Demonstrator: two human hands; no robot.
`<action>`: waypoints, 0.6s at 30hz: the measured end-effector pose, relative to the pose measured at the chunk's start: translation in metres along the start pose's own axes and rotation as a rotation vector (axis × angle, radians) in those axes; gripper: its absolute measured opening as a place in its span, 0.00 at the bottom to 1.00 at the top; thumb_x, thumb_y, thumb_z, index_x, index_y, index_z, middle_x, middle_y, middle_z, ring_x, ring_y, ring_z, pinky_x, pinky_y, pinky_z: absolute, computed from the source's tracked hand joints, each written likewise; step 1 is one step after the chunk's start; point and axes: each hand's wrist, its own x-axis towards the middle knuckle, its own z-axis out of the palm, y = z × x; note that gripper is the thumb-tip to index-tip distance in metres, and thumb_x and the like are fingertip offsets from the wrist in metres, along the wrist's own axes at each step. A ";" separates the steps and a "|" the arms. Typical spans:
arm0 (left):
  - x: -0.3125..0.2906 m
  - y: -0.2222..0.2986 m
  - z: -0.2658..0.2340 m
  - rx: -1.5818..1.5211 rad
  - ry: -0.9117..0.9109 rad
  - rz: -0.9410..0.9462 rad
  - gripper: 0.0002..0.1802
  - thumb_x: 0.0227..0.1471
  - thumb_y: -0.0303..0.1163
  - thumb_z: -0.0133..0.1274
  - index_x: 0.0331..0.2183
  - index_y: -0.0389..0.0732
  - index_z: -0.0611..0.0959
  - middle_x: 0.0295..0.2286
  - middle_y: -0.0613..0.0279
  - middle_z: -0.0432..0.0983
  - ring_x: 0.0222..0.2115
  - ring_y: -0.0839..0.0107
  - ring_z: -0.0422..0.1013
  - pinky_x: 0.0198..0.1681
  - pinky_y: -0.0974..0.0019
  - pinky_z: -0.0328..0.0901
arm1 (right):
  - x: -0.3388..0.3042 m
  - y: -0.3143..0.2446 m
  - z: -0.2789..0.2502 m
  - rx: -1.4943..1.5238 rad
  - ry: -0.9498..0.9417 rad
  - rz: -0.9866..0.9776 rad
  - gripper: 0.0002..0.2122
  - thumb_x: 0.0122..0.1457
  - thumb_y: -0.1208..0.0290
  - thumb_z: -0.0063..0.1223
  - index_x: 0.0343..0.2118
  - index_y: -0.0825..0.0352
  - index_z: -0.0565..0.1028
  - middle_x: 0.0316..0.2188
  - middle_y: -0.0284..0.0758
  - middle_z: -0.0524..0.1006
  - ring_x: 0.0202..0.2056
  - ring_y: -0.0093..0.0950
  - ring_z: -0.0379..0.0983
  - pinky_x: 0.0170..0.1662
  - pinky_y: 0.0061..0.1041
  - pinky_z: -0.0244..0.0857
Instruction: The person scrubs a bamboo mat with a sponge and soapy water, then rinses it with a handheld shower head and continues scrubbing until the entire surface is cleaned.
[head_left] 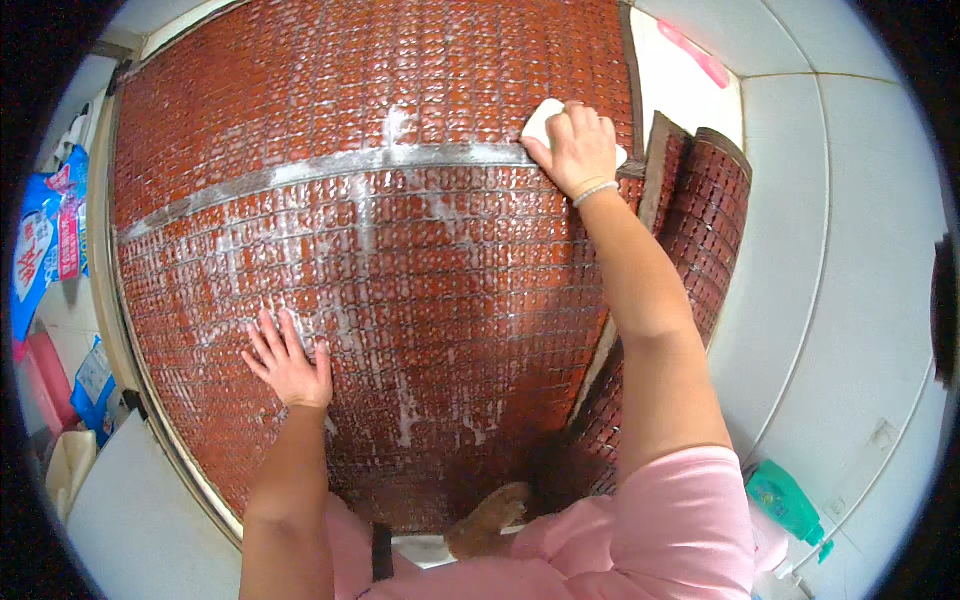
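Observation:
A reddish-brown mat [420,260] of small linked tiles lies spread out, wet and streaked with white suds. A grey fabric band [330,165] runs across it, foamy along its length. My right hand [582,145], with a thin bracelet at the wrist, is closed over a white oblong scrubbing brush [541,120] at the right end of this band. The brush's underside is hidden against the mat. My left hand [293,368] rests flat on the mat at the lower left, fingers spread, holding nothing.
A rolled part of the mat [712,215] stands along the white tiled wall [790,260] on the right. At the lower right is a green pump bottle [785,497]. Blue packages [40,235] and a pink container [50,380] sit beyond the left edge frame [135,375].

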 end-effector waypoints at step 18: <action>0.003 -0.006 -0.002 0.019 -0.013 -0.028 0.42 0.53 0.54 0.45 0.65 0.49 0.55 0.66 0.56 0.42 0.66 0.48 0.36 0.63 0.35 0.30 | -0.003 -0.077 -0.010 -0.007 -0.280 0.145 0.22 0.52 0.44 0.53 0.32 0.63 0.76 0.34 0.38 0.71 0.38 0.34 0.67 0.39 0.38 0.57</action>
